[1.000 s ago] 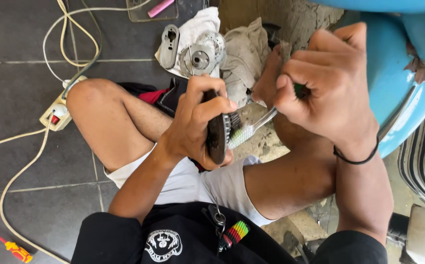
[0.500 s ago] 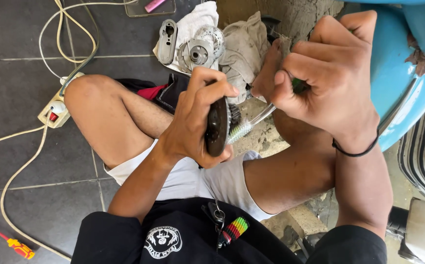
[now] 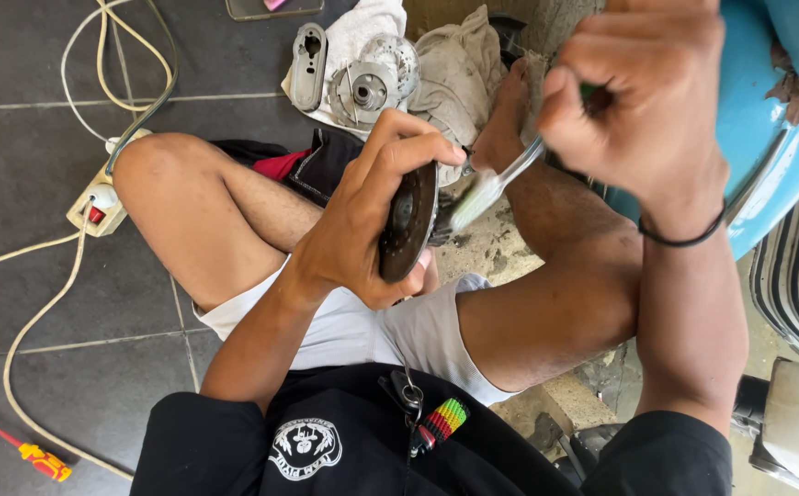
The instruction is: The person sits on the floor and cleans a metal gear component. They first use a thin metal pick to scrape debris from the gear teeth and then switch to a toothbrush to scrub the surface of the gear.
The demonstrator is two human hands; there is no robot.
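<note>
Head view, looking down at my lap as I sit cross-legged on the tiled floor (image 3: 32, 129). My left hand (image 3: 362, 220) is wrapped shut around a dark round metal disc (image 3: 407, 225), held on edge over my thigh. My right hand (image 3: 643, 110) is fisted tight on a toothbrush (image 3: 491, 188), bristle end touching the disc's face. Metal parts (image 3: 362, 83) lie on a white rag (image 3: 362, 23) beyond my knee. Power strip (image 3: 96, 207) with white cable sits left; red screwdriver (image 3: 36, 455) lies bottom left. Blue scooter body (image 3: 785, 119) stands at right.
</note>
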